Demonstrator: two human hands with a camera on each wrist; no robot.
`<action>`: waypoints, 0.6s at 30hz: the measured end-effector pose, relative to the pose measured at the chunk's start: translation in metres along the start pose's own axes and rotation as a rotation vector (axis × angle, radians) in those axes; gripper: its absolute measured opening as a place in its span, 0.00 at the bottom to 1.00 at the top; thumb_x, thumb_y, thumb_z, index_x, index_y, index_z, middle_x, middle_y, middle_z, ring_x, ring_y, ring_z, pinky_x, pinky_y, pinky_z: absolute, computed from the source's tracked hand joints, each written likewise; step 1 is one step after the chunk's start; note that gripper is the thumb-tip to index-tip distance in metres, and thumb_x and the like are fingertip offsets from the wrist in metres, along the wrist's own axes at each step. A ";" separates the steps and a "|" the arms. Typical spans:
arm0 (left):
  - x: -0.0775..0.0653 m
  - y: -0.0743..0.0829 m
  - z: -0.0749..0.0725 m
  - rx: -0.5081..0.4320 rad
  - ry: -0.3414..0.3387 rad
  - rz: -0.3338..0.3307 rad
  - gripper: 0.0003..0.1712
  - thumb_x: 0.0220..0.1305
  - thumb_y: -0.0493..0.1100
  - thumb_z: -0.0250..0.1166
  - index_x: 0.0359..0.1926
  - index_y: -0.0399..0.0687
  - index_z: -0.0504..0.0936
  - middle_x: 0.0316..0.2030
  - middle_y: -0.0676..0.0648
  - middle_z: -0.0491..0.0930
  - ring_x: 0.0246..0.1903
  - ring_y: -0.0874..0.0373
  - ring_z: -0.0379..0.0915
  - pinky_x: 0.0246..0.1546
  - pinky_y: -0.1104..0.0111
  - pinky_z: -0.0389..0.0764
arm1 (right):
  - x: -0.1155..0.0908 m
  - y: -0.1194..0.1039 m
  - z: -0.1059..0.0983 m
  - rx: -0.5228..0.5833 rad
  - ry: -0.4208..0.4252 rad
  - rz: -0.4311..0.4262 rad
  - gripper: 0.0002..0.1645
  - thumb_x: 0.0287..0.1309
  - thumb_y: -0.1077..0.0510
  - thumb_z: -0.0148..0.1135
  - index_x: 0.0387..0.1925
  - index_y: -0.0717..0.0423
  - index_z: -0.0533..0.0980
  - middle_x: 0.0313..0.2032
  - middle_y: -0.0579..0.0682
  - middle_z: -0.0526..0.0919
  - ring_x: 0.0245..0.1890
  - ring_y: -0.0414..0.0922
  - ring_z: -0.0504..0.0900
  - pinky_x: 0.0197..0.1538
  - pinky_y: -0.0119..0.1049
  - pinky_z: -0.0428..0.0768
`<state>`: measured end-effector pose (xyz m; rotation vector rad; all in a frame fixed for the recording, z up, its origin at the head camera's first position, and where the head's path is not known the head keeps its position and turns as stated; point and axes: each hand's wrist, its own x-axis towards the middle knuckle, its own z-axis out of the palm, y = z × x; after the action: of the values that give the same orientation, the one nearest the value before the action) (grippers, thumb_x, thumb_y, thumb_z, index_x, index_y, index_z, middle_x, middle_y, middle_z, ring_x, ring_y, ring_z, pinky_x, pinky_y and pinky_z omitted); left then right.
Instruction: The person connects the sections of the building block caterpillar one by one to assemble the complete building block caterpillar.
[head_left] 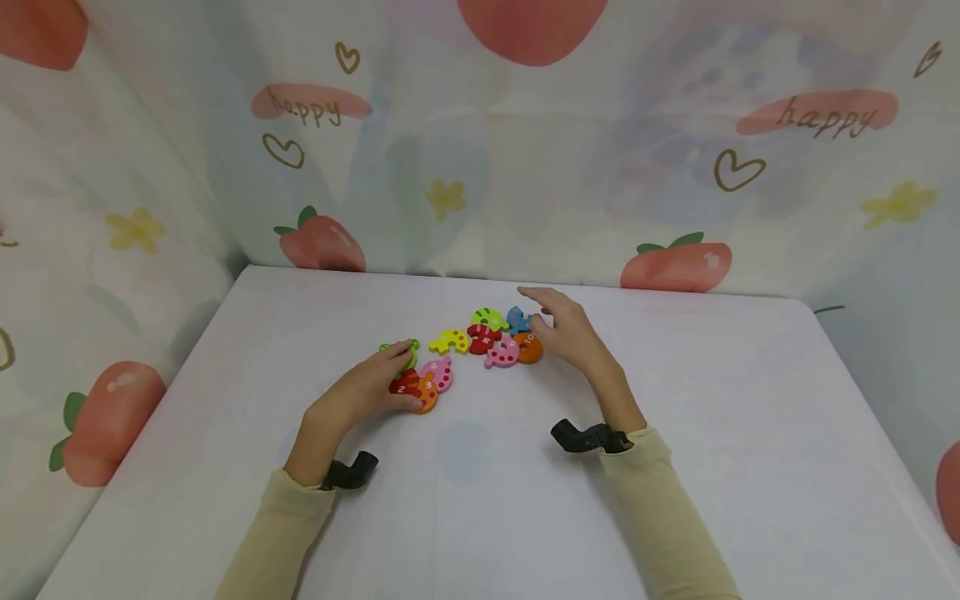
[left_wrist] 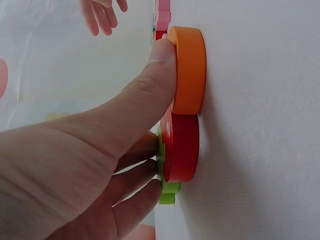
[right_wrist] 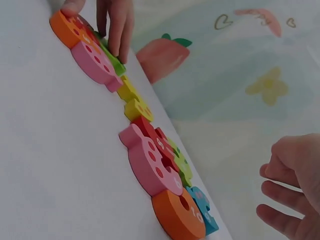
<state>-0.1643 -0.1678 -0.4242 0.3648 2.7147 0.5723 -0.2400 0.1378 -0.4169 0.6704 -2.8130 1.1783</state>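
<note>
My left hand [head_left: 356, 392] rests on a cluster of flat painted number pieces at the left. Its thumb presses the orange piece [left_wrist: 191, 72] marked 3, and its fingertips touch the green piece [left_wrist: 172, 187]. Between them lies a red piece [left_wrist: 185, 150] marked 2; a pink dotted piece [head_left: 444, 373] adjoins on the right. My right hand [head_left: 570, 333] hovers with fingers spread, holding nothing, above the right end of the row. Nearest it are the blue piece [right_wrist: 202, 207] and the orange piece [right_wrist: 175, 215] marked 10.
A yellow piece [head_left: 452, 339] bridges the two clusters. The right cluster also has red [head_left: 480, 340], pink [head_left: 501, 355] and light green [head_left: 487, 317] pieces. All lie on a white table [head_left: 465, 517], with a printed curtain [head_left: 525, 167] behind. Black devices are strapped to both wrists.
</note>
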 end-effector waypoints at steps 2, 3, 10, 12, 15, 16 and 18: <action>-0.001 0.000 0.000 -0.002 0.003 0.004 0.51 0.53 0.56 0.72 0.72 0.43 0.60 0.75 0.44 0.53 0.75 0.45 0.50 0.71 0.50 0.61 | -0.001 0.004 -0.003 -0.006 0.014 0.002 0.29 0.65 0.66 0.49 0.67 0.57 0.67 0.66 0.58 0.71 0.63 0.57 0.72 0.63 0.53 0.75; -0.001 0.000 0.000 0.000 0.005 0.005 0.51 0.53 0.56 0.72 0.72 0.43 0.60 0.75 0.44 0.53 0.75 0.45 0.50 0.71 0.50 0.62 | -0.001 0.006 -0.004 -0.009 0.019 -0.001 0.29 0.65 0.66 0.49 0.67 0.58 0.66 0.66 0.59 0.71 0.63 0.57 0.72 0.63 0.52 0.75; -0.002 0.000 -0.002 -0.001 0.011 0.010 0.51 0.53 0.57 0.72 0.72 0.43 0.60 0.75 0.44 0.54 0.75 0.45 0.50 0.71 0.49 0.61 | 0.000 0.009 -0.008 0.005 0.019 0.001 0.30 0.64 0.67 0.51 0.68 0.59 0.65 0.65 0.60 0.72 0.64 0.56 0.71 0.63 0.52 0.76; -0.002 0.000 -0.002 -0.001 0.011 0.013 0.51 0.53 0.57 0.72 0.72 0.43 0.60 0.75 0.44 0.54 0.74 0.44 0.50 0.71 0.49 0.61 | 0.000 0.009 -0.008 0.005 0.014 0.003 0.30 0.64 0.67 0.51 0.69 0.59 0.65 0.65 0.60 0.72 0.64 0.56 0.71 0.63 0.52 0.76; -0.002 -0.001 -0.001 -0.006 0.012 0.014 0.52 0.53 0.57 0.72 0.72 0.43 0.60 0.75 0.44 0.54 0.74 0.44 0.50 0.71 0.49 0.61 | -0.001 0.010 -0.008 0.004 0.004 0.014 0.31 0.65 0.66 0.51 0.69 0.59 0.64 0.65 0.60 0.71 0.64 0.56 0.71 0.63 0.52 0.75; -0.002 -0.001 -0.001 -0.008 0.013 0.014 0.52 0.52 0.57 0.72 0.72 0.43 0.60 0.75 0.44 0.54 0.74 0.44 0.50 0.71 0.49 0.61 | -0.001 0.010 -0.009 0.003 -0.001 0.017 0.31 0.65 0.66 0.51 0.69 0.59 0.64 0.65 0.60 0.71 0.65 0.57 0.71 0.63 0.53 0.75; -0.002 -0.001 -0.001 -0.009 0.014 0.014 0.52 0.52 0.57 0.72 0.72 0.43 0.60 0.75 0.44 0.54 0.74 0.44 0.50 0.71 0.49 0.61 | -0.001 0.011 -0.008 0.002 -0.011 0.030 0.31 0.65 0.65 0.51 0.70 0.58 0.63 0.66 0.60 0.70 0.65 0.57 0.71 0.63 0.53 0.75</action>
<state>-0.1628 -0.1691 -0.4234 0.3793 2.7240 0.5932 -0.2446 0.1505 -0.4181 0.6388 -2.8409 1.1865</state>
